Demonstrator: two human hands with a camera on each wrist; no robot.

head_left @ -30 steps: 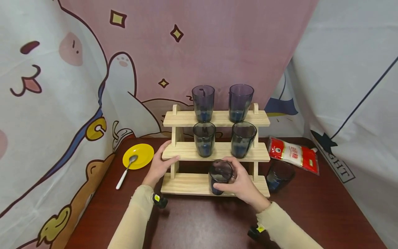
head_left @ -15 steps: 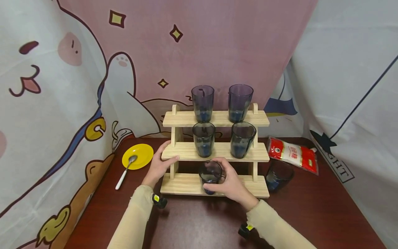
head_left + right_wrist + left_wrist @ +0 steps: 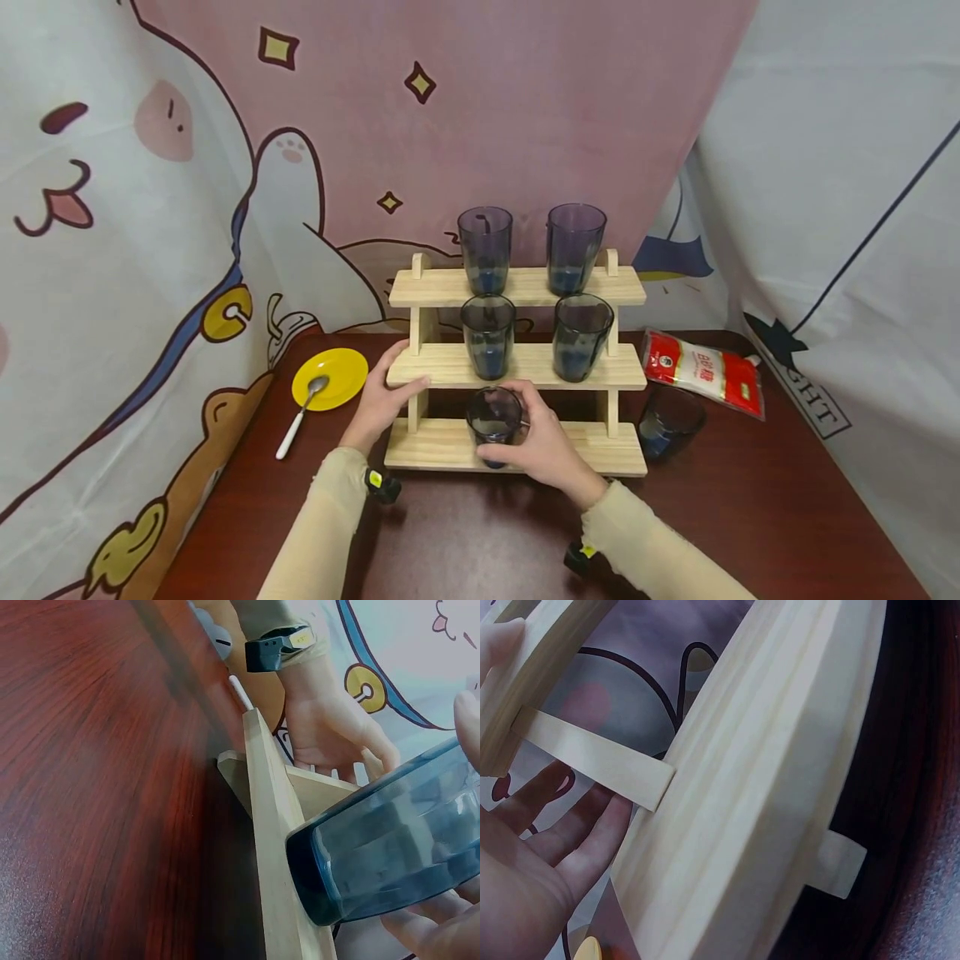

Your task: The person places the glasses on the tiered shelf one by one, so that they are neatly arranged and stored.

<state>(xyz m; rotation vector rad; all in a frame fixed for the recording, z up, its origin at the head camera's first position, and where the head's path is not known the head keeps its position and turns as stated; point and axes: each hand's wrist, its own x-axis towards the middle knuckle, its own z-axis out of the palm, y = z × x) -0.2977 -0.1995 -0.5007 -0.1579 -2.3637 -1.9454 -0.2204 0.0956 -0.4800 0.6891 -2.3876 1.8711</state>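
Observation:
A three-tier wooden shelf (image 3: 517,367) stands on the table. My left hand (image 3: 381,404) grips the left end of its middle board; in the left wrist view the thumb lies on the board and the fingers (image 3: 592,847) reach behind the upright. With my right hand (image 3: 542,437) I hold a dark tinted drinking glass (image 3: 492,415) upright at the lowest board, thumb in front and fingers round its far side. The right wrist view shows the base of this glass (image 3: 390,840) at the board's surface. Two similar glasses (image 3: 489,337) stand on the middle tier and two (image 3: 576,250) on the top.
Another tinted glass (image 3: 670,423) stands on the table right of the shelf. Behind it lies a red and white packet (image 3: 705,371). On the left, a spoon (image 3: 300,421) leans on a yellow plate (image 3: 341,375). Printed cloth (image 3: 480,108) hangs round the dark red table (image 3: 480,533).
My right hand has moved the glass leftward along the lowest board, from right of centre to nearer its left half. The left hand keeps its grip on the shelf.

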